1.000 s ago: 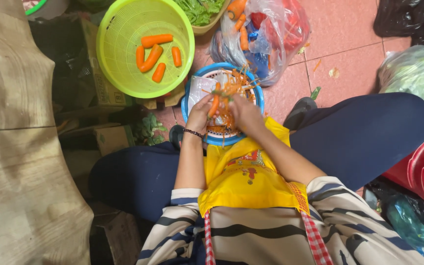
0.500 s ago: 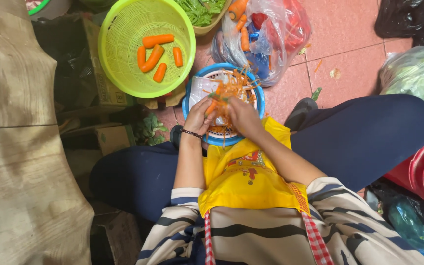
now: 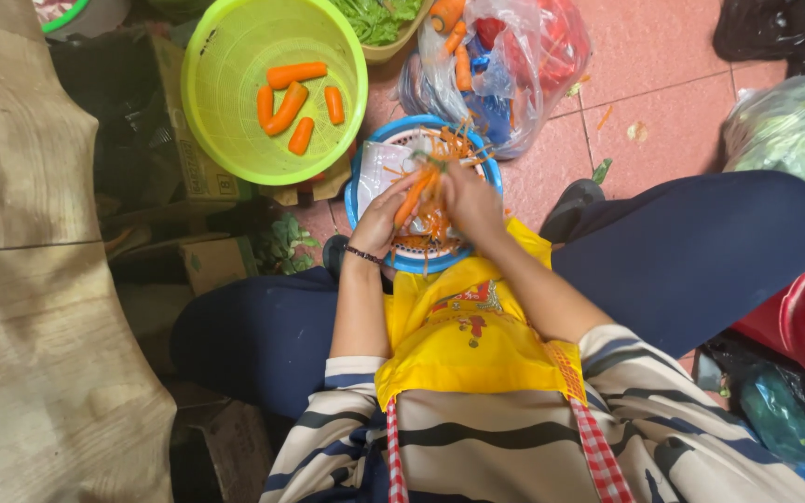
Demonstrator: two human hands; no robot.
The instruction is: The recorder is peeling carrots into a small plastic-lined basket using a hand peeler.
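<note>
Seated person working a carrot over a blue basket on the floor.

Head view: the left hand (image 3: 379, 219) is closed around the lower end of a carrot (image 3: 414, 197), which slants up to the right above the blue-rimmed basket (image 3: 358, 177). The right hand (image 3: 470, 200) is curled shut just beside the carrot's upper part; what it grips is hidden, so I cannot tell. Orange peelings (image 3: 454, 144) lie in the basket under both hands. A dark bracelet (image 3: 362, 253) sits on the left wrist. Up and to the left, well apart, a lime-green bowl (image 3: 225, 140) holds five peeled carrots (image 3: 287, 108). A clear plastic bag (image 3: 524, 65) with more carrots touches the basket's far rim. A yellow apron (image 3: 463, 340) covers the lap.
</note>
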